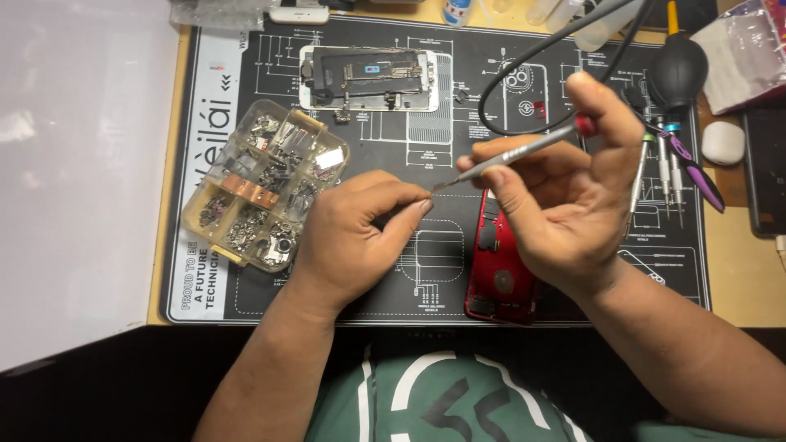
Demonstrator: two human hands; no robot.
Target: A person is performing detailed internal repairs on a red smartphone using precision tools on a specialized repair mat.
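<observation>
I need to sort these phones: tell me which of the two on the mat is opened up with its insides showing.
The white-framed phone at the mat's far edge: its circuitry and parts lie exposed. The red phone near the right hand shows only its back shell.

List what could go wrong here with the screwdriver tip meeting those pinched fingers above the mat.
1. The left hand pinches something too small to see; it could drop among the parts box clutter.
2. The screwdriver in the right hand points at the fingertips and might jab them.
3. The red phone housing lies under the right hand and could get knocked.
</observation>
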